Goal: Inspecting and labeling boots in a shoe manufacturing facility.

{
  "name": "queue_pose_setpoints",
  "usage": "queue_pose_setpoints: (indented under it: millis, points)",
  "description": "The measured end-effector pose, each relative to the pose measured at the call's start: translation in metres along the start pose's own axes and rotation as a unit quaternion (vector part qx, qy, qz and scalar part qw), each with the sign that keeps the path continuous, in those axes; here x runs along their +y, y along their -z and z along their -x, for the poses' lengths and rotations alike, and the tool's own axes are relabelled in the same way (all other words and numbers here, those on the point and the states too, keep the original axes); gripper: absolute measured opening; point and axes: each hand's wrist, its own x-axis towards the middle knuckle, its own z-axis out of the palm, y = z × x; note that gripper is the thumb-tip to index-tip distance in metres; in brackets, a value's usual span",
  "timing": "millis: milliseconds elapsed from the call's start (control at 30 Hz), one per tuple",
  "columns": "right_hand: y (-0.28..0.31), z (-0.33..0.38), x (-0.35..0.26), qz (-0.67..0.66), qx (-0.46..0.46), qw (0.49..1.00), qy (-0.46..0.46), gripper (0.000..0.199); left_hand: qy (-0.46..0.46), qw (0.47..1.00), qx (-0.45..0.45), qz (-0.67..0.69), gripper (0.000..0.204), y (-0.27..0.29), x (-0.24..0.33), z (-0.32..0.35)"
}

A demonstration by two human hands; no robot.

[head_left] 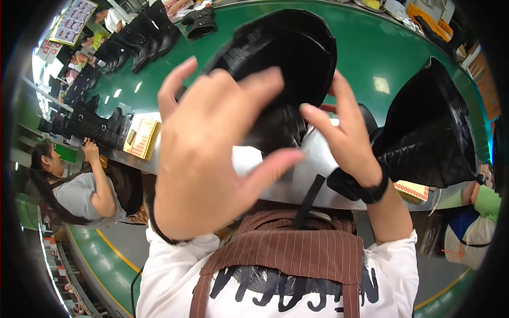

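A tall black boot [305,58] stands before me, its wide shaft opening turned toward me. My left hand [199,153] is raised in front of it, fingers and thumb spread apart and a little blurred by motion, with nothing visible in them. At the boot's right side, my right hand [350,140] grips the shaft edge, thumb toward me and fingers along the outer side. A black band and a dark watch-like piece sit on my right wrist. The lower part of the boot is partly hidden behind my hands. Another black boot [424,132] leans to the right, its top gaping open.
A green work surface [366,58] with a metal near edge curves around. Rows of black boots [140,37] stand at the far left. A yellow box [142,139] lies left, another [412,190] right. Co-workers sit on the left [87,196] and the right [472,233].
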Motion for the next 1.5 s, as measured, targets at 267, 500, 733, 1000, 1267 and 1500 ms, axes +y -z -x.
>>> queue_pose_setpoints:
  millis: [267, 500, 733, 1000, 1267, 1500]
  points:
    - [0.008, -0.026, 0.039, -0.151, -0.112, 0.967, -0.169, 0.040, -0.142, 0.982, -0.055, 0.113, 0.025, 0.028, -0.012, 0.053]
    - [0.007, -0.026, 0.050, -0.211, -0.141, 0.961, -0.112, 0.044, -0.102, 0.980, -0.035, 0.166, 0.028, 0.023, -0.028, 0.062]
    - [-0.007, -0.036, 0.044, -0.181, -0.088, 0.944, -0.262, 0.046, -0.050, 0.989, -0.003, 0.142, 0.039, 0.018, -0.027, 0.036]
    - [-0.024, -0.044, 0.012, -0.289, 0.020, 0.955, -0.062, 0.051, 0.027, 0.962, 0.034, 0.269, 0.074, 0.005, -0.038, 0.015]
    - [-0.029, -0.048, 0.036, -0.255, 0.055, 0.959, -0.108, 0.050, 0.256, 0.916, 0.016, 0.310, 0.035, 0.032, -0.069, -0.080]
    - [-0.005, -0.044, 0.015, 0.081, 0.339, 0.922, 0.166, 0.023, 0.126, 0.922, -0.311, 0.192, 0.055, 0.021, -0.059, -0.080]
